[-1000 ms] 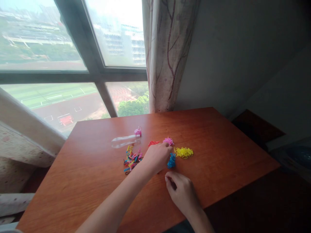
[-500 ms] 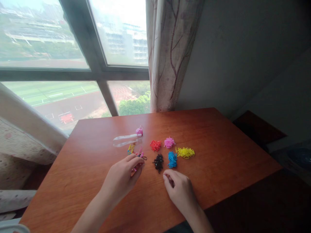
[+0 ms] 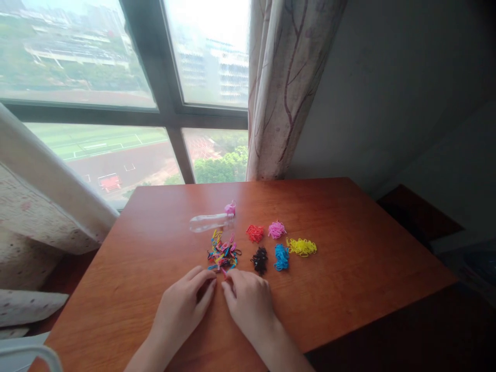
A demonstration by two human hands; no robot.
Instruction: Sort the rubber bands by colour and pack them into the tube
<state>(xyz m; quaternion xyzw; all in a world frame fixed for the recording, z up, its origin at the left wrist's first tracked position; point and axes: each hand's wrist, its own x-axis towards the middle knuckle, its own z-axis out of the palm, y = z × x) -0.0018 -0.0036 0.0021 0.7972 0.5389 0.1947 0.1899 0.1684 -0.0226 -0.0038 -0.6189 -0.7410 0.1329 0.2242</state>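
Observation:
A mixed pile of small coloured rubber bands (image 3: 223, 253) lies in front of both hands. My left hand (image 3: 186, 294) rests at its near left edge, thumb and fingertips drawn together; whatever they hold, if anything, is too small to make out. Close by on the right, my right hand (image 3: 250, 294) pinches at the pile's near edge, where a reddish-pink band shows at the fingertips. Sorted heaps lie to the right: red bands (image 3: 254, 233), pink bands (image 3: 277, 229), black bands (image 3: 259, 260), blue bands (image 3: 281, 257) and yellow bands (image 3: 302, 247).
Behind the mixed pile a clear plastic bottle (image 3: 209, 222) lies on its side, a pink cap (image 3: 230, 208) at its right end. The brown wooden table (image 3: 349, 279) meets a window and curtain (image 3: 271, 103). A white curved object (image 3: 34, 351) shows at lower left.
My left hand has drawn back from over the mixed pile, uncovering it. My right hand has moved left from beside the black heap to the pile's near edge. The view has shifted slightly.

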